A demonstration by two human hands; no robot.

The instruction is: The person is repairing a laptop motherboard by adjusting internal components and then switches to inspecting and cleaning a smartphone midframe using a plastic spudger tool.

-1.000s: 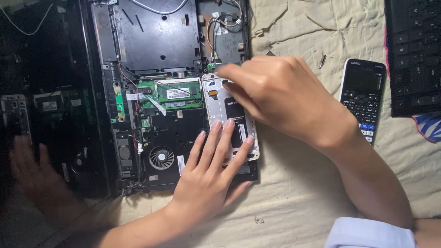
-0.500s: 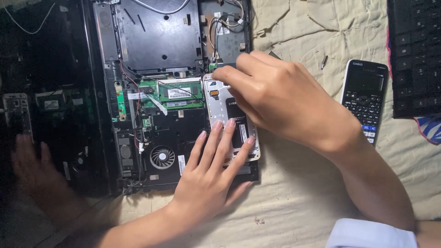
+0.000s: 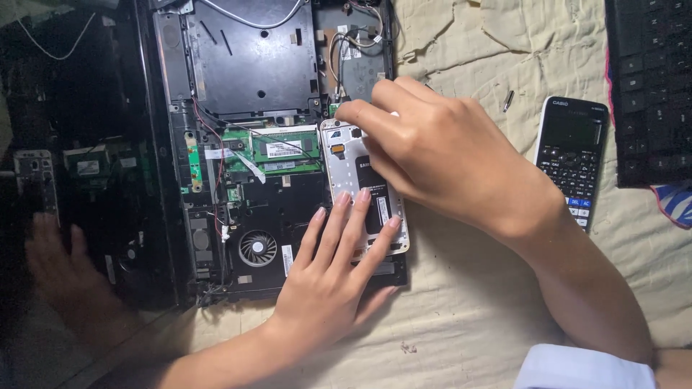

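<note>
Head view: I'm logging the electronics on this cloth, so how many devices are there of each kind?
Opened laptop base: 1
Phone with its back off, under the left hand and right hand: 1
Calculator: 1
Black keyboard: 1
Total: 4

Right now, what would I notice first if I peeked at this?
Two bare hands meet in the middle: the left hand lies flat on an opened white phone, and the right hand pinches at its top. Under them lies an opened laptop with a green board and round fan; a calculator lies to the right.
</note>
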